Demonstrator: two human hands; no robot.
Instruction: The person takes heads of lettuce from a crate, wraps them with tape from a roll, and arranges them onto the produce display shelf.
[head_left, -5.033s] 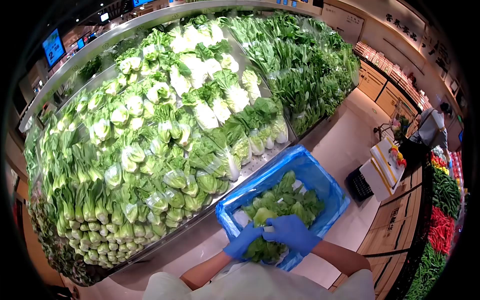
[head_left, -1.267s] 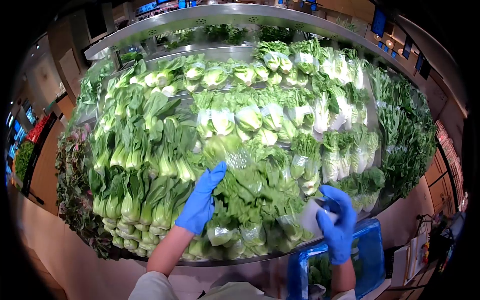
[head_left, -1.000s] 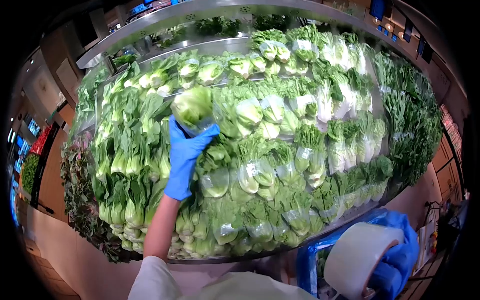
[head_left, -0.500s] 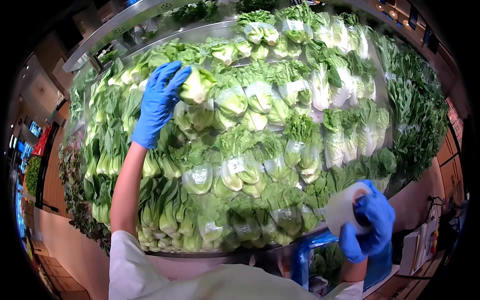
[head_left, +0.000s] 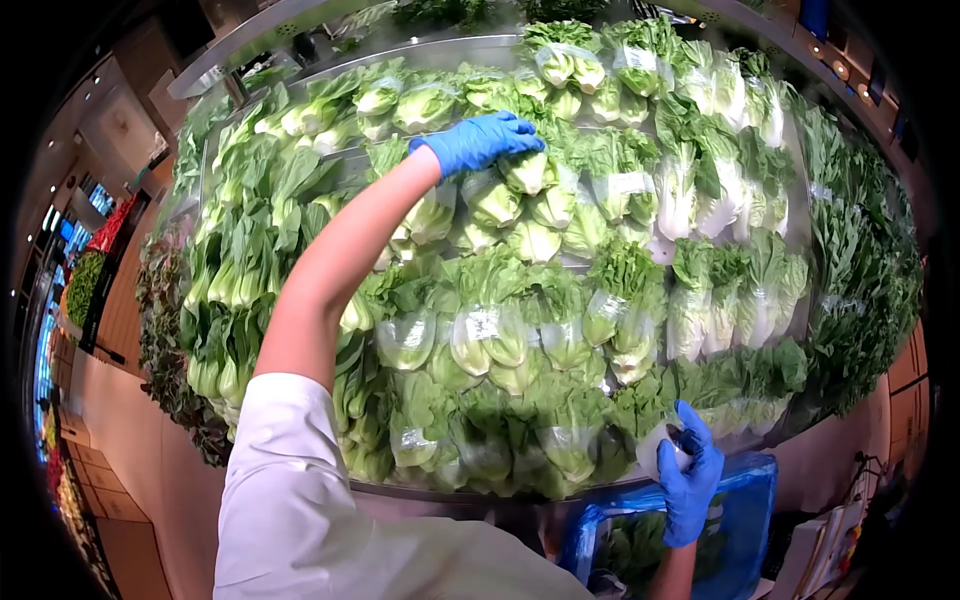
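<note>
So the left hand point(head_left: 483, 143) is on a lettuce head point(head_left: 525, 172) up top-center, and the right hand's point(head_left: 692, 480) got a tape roll point(head_left: 662, 452) lower right, near the blue-lined crate point(head_left: 750, 525).

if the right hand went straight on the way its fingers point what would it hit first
Probably the leafy greens in the lowest row, just past the raised fingertip. The right hand holds a pale roll; how far it hangs from the leaves is unclear.

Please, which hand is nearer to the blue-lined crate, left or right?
Right. The right hand, holding a pale roll, is by the blue-lined crate; the left hand is farther, up at a lettuce.
</note>
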